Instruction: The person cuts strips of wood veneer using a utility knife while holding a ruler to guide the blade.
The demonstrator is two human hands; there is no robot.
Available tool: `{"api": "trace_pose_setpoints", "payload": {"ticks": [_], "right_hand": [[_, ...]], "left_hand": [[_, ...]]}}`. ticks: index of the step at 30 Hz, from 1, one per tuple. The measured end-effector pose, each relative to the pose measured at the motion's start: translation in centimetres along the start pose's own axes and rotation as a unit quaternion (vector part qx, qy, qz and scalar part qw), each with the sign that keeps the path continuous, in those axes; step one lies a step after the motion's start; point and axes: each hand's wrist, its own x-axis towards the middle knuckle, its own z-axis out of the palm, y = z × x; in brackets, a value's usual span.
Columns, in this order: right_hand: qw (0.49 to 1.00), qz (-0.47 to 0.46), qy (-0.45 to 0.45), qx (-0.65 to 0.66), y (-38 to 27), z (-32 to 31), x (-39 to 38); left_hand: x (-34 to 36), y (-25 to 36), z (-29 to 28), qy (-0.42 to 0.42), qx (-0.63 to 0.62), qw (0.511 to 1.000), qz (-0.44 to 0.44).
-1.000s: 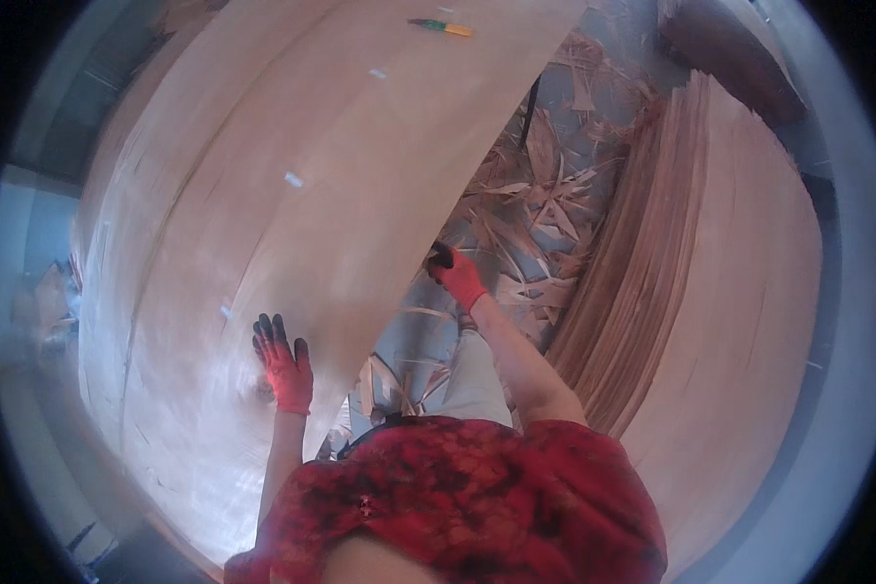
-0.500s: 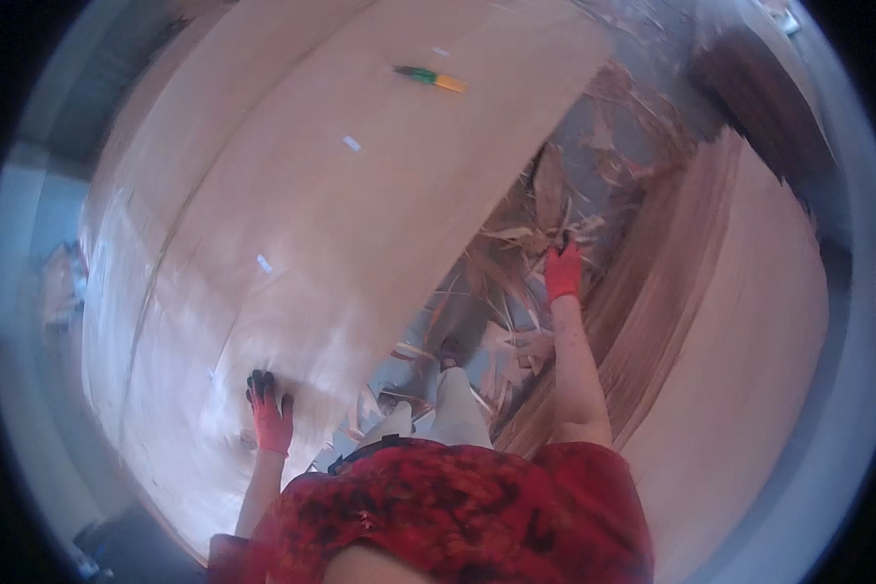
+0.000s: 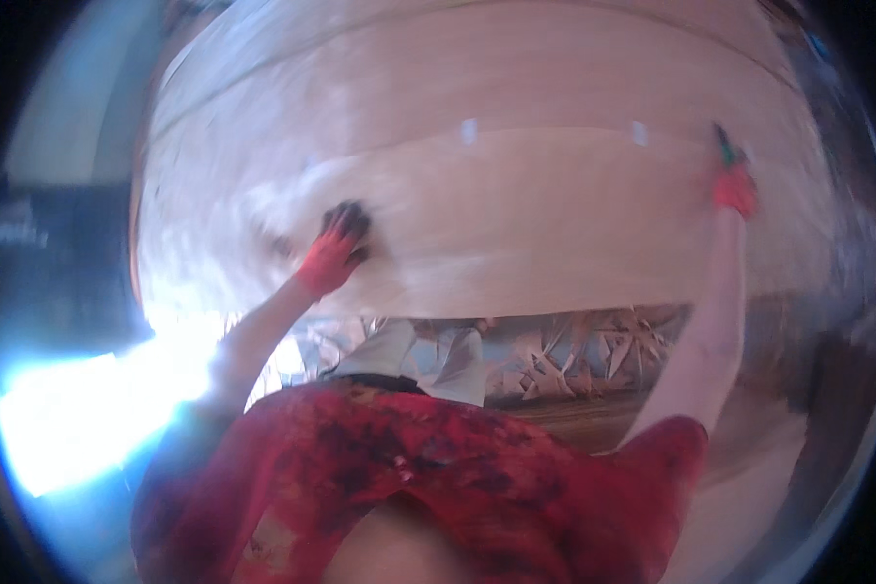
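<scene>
A broad sheet of pale wood veneer [image 3: 555,224] lies in front of me, with small whitish tape strips [image 3: 469,130] on it. My left hand [image 3: 335,251], in a red glove with dark fingertips, rests on the sheet beside a darker knot [image 3: 280,245]; its fingers are apart and a little blurred. Over the right part of the sheet, my right hand [image 3: 736,191] is closed around a green-bodied utility knife [image 3: 724,146]. The knife's dark tip points away from me, and my glove hides its orange end.
Torn veneer scraps [image 3: 574,355] litter the floor between the sheet and my body. Behind them lies a stack of brown veneer [image 3: 579,420], partly hidden by my right arm. Bright light glares at the lower left. A dark line runs across the sheet's far part.
My view has turned, so the sheet now lies crosswise. My right hand has left the floor scraps and taken hold of the knife from the sheet. My left hand remains on the sheet.
</scene>
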Motion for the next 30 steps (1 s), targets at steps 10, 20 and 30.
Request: {"api": "trace_pose_setpoints", "payload": {"ticks": [10, 20, 30], "right_hand": [[0.978, -0.047, 0.069, 0.193, 0.8, 2.6, 2.8], [0.741, -0.043, -0.194, 0.642, -9.0, -2.8, -15.8], [0.599, 0.015, -0.606, 0.523, -15.1, -5.4, -44.5]], "left_hand": [[-2.1, -0.4, 0.9, 0.059, -0.066, 0.996, -0.024], [-2.1, -1.0, 2.2, 0.100, -0.096, 0.990, -0.009], [-3.0, -1.7, 4.1, 0.146, -0.138, 0.979, -0.019]]}}
